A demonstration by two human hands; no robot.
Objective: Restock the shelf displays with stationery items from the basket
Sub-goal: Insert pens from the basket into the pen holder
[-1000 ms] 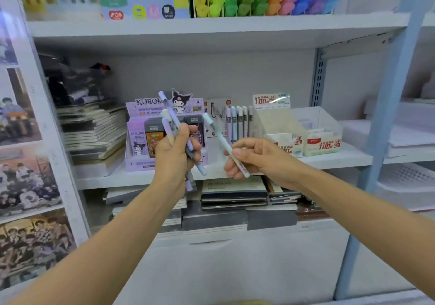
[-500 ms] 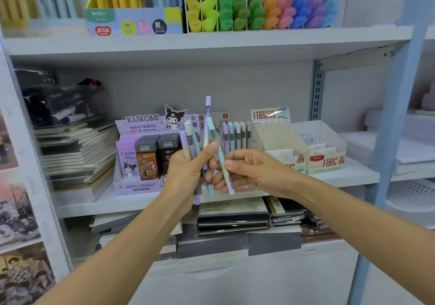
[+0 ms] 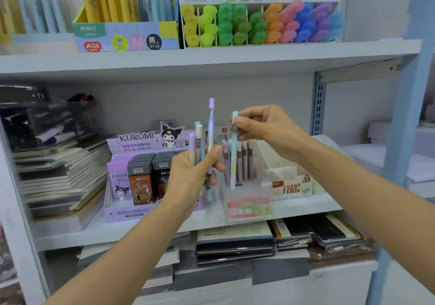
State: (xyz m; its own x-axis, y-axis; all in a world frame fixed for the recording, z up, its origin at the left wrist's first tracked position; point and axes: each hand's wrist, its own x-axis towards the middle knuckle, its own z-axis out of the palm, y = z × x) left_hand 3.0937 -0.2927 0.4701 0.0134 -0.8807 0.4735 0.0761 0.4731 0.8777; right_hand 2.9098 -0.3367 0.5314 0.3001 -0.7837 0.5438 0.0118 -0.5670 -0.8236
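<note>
The left arm reaches in from 7 o'clock, its left grip (image 3: 195,177) fisted round a bunch of upright pens (image 3: 210,126). The right arm stretches in from 4 o'clock. The right grip (image 3: 266,128), at 1 o'clock of the left, pinches a mint pen (image 3: 233,158) by its top.

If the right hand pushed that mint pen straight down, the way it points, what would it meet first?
Probably the clear pen holder: the right hand pinches the mint pen upright above it, tip beside the pens standing there. Depth is unclear; it may be in front.
</note>
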